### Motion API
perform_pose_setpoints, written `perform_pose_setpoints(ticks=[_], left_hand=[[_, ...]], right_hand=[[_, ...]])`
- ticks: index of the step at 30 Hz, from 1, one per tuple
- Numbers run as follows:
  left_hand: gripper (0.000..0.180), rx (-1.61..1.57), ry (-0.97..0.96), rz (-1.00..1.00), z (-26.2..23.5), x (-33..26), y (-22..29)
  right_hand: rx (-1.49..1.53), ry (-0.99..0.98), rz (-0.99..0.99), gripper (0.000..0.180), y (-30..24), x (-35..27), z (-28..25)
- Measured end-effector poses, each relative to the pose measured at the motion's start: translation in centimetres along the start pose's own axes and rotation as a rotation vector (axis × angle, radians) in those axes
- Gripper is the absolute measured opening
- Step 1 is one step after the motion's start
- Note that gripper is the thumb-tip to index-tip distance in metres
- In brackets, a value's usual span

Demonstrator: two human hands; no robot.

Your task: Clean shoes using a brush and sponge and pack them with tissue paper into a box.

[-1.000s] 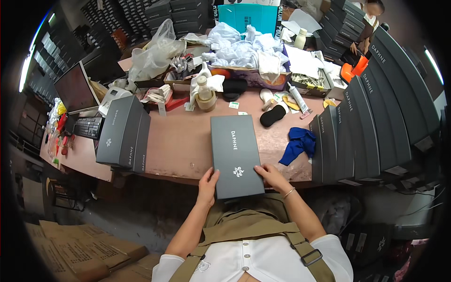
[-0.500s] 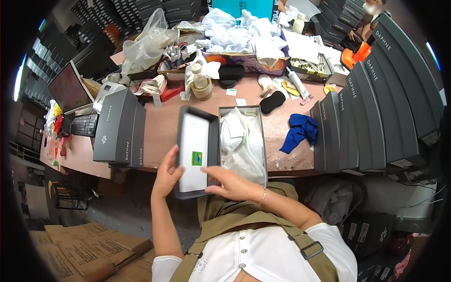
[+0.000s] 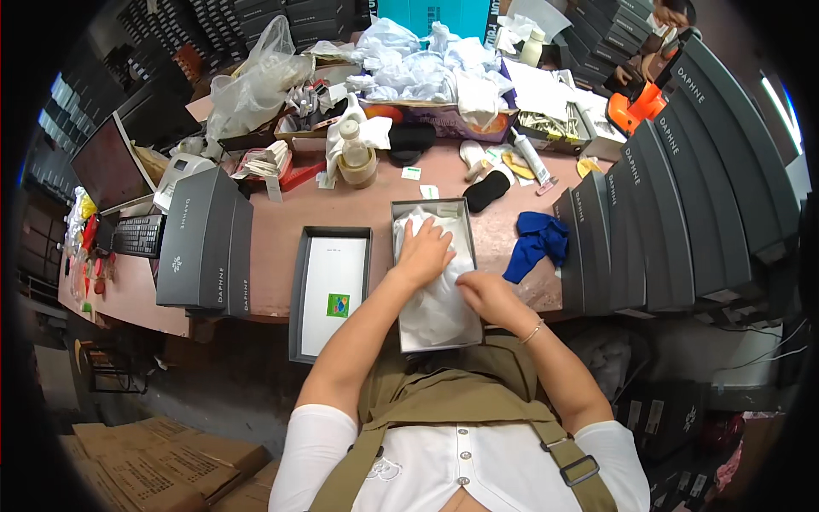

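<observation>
An open grey shoe box (image 3: 439, 347) stands at the table's near edge, filled with white tissue paper (image 3: 437, 314); whatever lies under the paper is hidden. My left hand (image 3: 425, 253) rests on the paper with its fingers spread. At the box's right side my right hand (image 3: 496, 300) is closed, thumb and fingers pinching the paper's edge. Left of the box lies the dark lid (image 3: 368, 260), inside up, its near end jutting past the table edge. A white sheet (image 3: 334, 269) lines it, with a green sticker (image 3: 338, 305) on top.
Tall stacks of grey shoe boxes (image 3: 670, 213) wall off the right; more boxes (image 3: 200, 243) stand left. A blue cloth (image 3: 537, 243), a black pad (image 3: 489, 190), a tube (image 3: 531, 158) and a bottle (image 3: 351, 149) lie or stand behind. Another person (image 3: 653, 60) is far right.
The lid has gone from my hands down onto the table, left of the box. Both hands have moved to the tissue paper, which is now spread flatter over the box.
</observation>
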State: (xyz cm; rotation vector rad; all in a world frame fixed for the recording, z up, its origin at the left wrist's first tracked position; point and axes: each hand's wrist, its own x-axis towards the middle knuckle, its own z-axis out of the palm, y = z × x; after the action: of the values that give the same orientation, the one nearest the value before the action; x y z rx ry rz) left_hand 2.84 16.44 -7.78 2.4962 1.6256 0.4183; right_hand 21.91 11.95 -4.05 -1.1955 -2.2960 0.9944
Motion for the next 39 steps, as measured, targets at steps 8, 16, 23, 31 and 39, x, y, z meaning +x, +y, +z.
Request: perform_pose_setpoints(ticks=[8, 16, 23, 31, 39], left_hand=[[0.024, 0.007, 0.231, -0.057, -0.5, -4.8, 1.1], [0.023, 0.0, 0.246, -0.06, -1.2, -5.8, 1.6], [0.028, 0.064, 0.259, -0.071, -1.2, -6.6, 2.7], [0.037, 0.242, -0.058, -0.092, 0.0, -5.1, 2.7], [0.051, -0.416, -0.271, -0.086, -3.4, -3.4, 5.0]], right_hand=[[-0.695, 0.094, -0.075, 0.018, 2.7, 9.4, 2.0], [-0.247, 0.009, -0.077, 0.022, 5.7, 12.8, 0.6], [0.209, -0.17, 0.124, 0.028, 4.7, 12.3, -2.9], [1.03, -0.233, 0.234, 0.024, 3.8, 9.6, -8.5], [1.044, 0.356, 0.104, 0.018, -1.5, 1.6, -10.2]])
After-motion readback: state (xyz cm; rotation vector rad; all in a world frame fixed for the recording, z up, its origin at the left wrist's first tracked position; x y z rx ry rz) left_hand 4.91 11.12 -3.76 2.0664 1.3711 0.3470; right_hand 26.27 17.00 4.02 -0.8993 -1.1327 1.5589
